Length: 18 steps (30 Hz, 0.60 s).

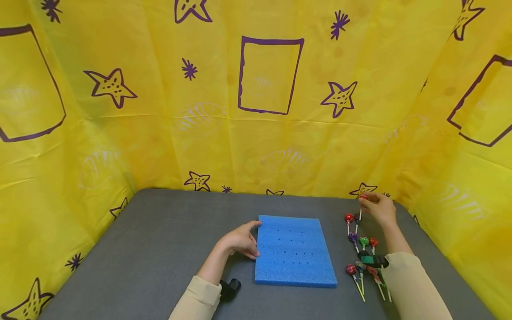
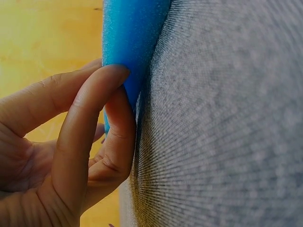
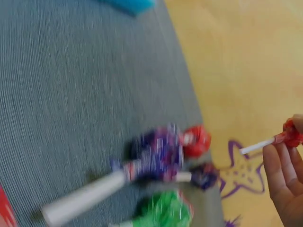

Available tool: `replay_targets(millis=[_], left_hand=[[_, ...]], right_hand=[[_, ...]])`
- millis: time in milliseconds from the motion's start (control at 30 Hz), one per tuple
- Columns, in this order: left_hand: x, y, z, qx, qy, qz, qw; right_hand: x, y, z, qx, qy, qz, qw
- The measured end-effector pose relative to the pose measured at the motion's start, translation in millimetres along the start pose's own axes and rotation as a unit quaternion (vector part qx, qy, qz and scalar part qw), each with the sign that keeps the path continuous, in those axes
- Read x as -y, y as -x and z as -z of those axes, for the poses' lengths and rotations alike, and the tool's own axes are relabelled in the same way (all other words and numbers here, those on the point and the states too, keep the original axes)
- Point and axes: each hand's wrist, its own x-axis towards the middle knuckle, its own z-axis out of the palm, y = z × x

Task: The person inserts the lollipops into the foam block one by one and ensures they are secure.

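A blue foam board (image 1: 298, 272) dotted with several small holes lies on the table. At its left edge, my left hand (image 1: 242, 240) holds it with bent fingers; up close in the left wrist view, fingertips (image 2: 116, 75) sit against the blue side. On the far right, my right hand (image 1: 382, 210) pinches a lollipop (image 3: 289, 135) in a red wrapper by its head, white stick pointing away. Below that hand are a red lollipop (image 1: 349, 218), a purple one (image 1: 353, 237) and a green one (image 3: 165, 210).
Nearer the front right, more wrapped lollipops (image 1: 350, 269) lie in a loose row, some partly covered by the right sleeve (image 1: 416, 284). Yellow cloth (image 1: 264, 146) with purple starfish drawings hangs around the grey table (image 1: 172, 258).
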Motion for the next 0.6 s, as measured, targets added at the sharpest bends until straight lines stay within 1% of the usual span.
replay_targets(millis=[100, 200, 267, 333, 467, 600], left_hand=[[0.4, -0.1, 0.4, 0.0, 0.0, 0.001, 1.0], [0.9, -0.4, 1.1, 0.0, 0.0, 0.003, 1.0], [0.9, -0.7, 1.5, 0.001, 0.0, 0.004, 1.0], [0.5, -0.7, 1.8, 0.001, 0.0, 0.005, 1.0], [0.1, -0.9, 2.1, 0.002, -0.001, 0.008, 1.0], [0.8, -0.9, 2.0, 0.001, -0.003, 0.007, 1.0]], right_hand=[[11.4, 5.0, -5.5, 0.006, -0.055, 0.01, 0.998], [21.7, 9.9, -12.6, 0.022, -0.132, 0.023, 0.991], [28.8, 13.2, -18.1, 0.03, -0.167, 0.032, 0.985], [35.5, 16.0, -23.8, 0.035, -0.18, 0.039, 0.982], [48.8, 22.0, -35.7, 0.045, -0.185, 0.042, 0.981], [59.8, 27.7, -47.1, 0.054, -0.202, 0.046, 0.977]])
